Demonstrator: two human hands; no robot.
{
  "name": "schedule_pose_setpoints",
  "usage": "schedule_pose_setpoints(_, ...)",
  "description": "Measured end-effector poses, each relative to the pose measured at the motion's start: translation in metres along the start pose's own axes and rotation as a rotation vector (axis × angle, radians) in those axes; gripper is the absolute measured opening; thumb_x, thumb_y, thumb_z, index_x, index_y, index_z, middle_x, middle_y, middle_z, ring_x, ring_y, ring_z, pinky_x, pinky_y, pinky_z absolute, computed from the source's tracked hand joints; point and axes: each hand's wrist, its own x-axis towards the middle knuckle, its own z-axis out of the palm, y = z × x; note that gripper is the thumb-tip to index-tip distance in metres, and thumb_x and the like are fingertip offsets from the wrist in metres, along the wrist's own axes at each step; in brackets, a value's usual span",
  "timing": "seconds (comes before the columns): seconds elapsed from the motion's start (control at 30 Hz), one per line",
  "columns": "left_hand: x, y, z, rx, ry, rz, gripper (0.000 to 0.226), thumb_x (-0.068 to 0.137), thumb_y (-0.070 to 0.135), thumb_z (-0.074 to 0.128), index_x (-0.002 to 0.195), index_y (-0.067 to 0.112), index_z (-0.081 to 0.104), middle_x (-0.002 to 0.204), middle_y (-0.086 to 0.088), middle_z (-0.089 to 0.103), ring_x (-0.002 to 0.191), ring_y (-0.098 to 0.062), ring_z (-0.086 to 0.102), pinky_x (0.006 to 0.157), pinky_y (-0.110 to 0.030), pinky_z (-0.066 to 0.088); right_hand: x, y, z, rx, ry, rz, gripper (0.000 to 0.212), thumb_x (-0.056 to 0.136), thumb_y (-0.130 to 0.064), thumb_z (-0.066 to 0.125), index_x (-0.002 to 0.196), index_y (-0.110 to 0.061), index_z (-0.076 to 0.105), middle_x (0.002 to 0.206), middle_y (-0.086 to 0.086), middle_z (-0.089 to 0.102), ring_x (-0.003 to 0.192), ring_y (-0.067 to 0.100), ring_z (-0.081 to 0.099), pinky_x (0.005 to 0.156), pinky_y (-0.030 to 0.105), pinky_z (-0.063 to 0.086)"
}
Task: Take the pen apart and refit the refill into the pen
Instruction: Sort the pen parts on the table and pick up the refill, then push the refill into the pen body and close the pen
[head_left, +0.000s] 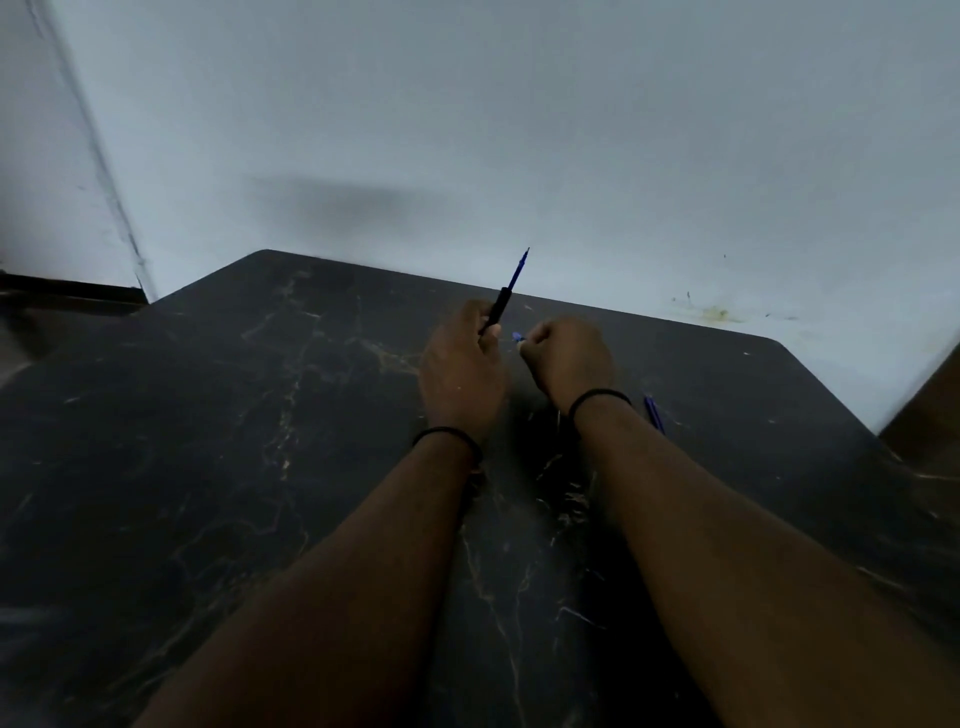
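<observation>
My left hand grips a black pen barrel that points up and away, tilted to the right. A thin blue refill sticks out of the barrel's top end. My right hand is closed in a fist just right of it, pinching a small blue pen piece whose tip shows at the fingers. Both hands hover over the far middle of the dark table. Another blue pen part lies on the table just right of my right wrist.
The black marbled table fills the lower view; its far edge meets a pale wall. A wall corner and dark floor strip lie at the far left. A brown object shows at the right edge.
</observation>
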Motion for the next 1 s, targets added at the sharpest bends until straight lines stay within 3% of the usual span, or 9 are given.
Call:
schedule_pose_setpoints(0.17, -0.004, 0.003, 0.002, 0.080, -0.041, 0.104, 0.016, 0.092, 0.016, 0.055, 0.105, 0.025, 0.059, 0.095, 0.000, 0.065, 0.086, -0.021, 0.060, 0.068, -0.035, 0.049, -0.028, 0.008, -0.035, 0.472, 0.280, 0.029, 0.011, 0.091, -0.027, 0.063, 0.087, -0.019, 0.057, 0.076, -0.007, 0.062, 0.068, 0.007, 0.056, 0.059, 0.019, 0.041)
schedule_pose_setpoints(0.3, -0.010, 0.014, 0.003, 0.169, -0.085, 0.267, 0.026, 0.086, 0.008, 0.059, 0.103, 0.028, 0.059, 0.088, 0.001, 0.062, 0.075, -0.019, 0.055, 0.056, -0.023, 0.033, -0.059, 0.031, -0.059, 0.755, 0.397, 0.067, 0.003, 0.094, -0.018, 0.061, 0.093, -0.018, 0.058, 0.084, 0.003, 0.070, 0.075, 0.015, 0.065, 0.065, 0.026, 0.050)
schedule_pose_setpoints(0.47, -0.014, 0.022, -0.001, 0.267, -0.123, 0.387, 0.026, 0.087, 0.009, 0.063, 0.107, 0.024, 0.068, 0.090, -0.004, 0.067, 0.080, -0.022, 0.059, 0.061, -0.031, 0.047, -0.084, 0.055, -0.073, 0.983, 0.420, 0.105, 0.004, 0.096, -0.008, 0.062, 0.100, -0.008, 0.063, 0.088, 0.016, 0.069, 0.066, 0.017, 0.060, 0.062, 0.032, 0.050)
schedule_pose_setpoints(0.63, -0.019, 0.026, -0.004, 0.307, -0.184, 0.438, 0.026, 0.089, 0.010, 0.064, 0.111, 0.020, 0.070, 0.093, -0.007, 0.068, 0.085, -0.025, 0.060, 0.064, -0.031, 0.043, -0.086, 0.053, -0.073, 1.071, 0.504, 0.081, 0.007, 0.095, -0.005, 0.063, 0.102, -0.008, 0.062, 0.090, 0.017, 0.070, 0.064, 0.016, 0.060, 0.059, 0.025, 0.051)
schedule_pose_setpoints(0.8, -0.021, 0.026, -0.002, 0.313, -0.186, 0.440, 0.026, 0.090, 0.012, 0.062, 0.112, 0.023, 0.069, 0.090, -0.004, 0.066, 0.082, -0.020, 0.056, 0.064, -0.027, 0.033, -0.085, 0.053, -0.071, 1.063, 0.514, 0.089, 0.014, 0.095, -0.006, 0.063, 0.093, -0.020, 0.061, 0.084, 0.018, 0.064, 0.071, 0.026, 0.058, 0.063, 0.035, 0.050)
schedule_pose_setpoints(0.9, -0.020, 0.025, -0.002, 0.308, -0.199, 0.441, 0.025, 0.091, 0.013, 0.061, 0.113, 0.023, 0.069, 0.089, -0.002, 0.064, 0.080, -0.013, 0.050, 0.064, -0.026, 0.032, -0.084, 0.054, -0.070, 1.083, 0.504, 0.104, 0.014, 0.095, -0.006, 0.063, 0.094, -0.019, 0.061, 0.083, 0.017, 0.064, 0.070, 0.026, 0.057, 0.058, 0.030, 0.048)
schedule_pose_setpoints(1.0, -0.020, 0.026, -0.002, 0.308, -0.189, 0.448, 0.024, 0.090, 0.012, 0.063, 0.111, 0.021, 0.071, 0.090, -0.003, 0.066, 0.082, -0.017, 0.056, 0.065, -0.025, 0.031, -0.083, 0.055, -0.069, 1.085, 0.507, 0.116, 0.012, 0.095, -0.007, 0.064, 0.095, -0.019, 0.062, 0.084, 0.012, 0.067, 0.069, 0.021, 0.061, 0.059, 0.026, 0.051)
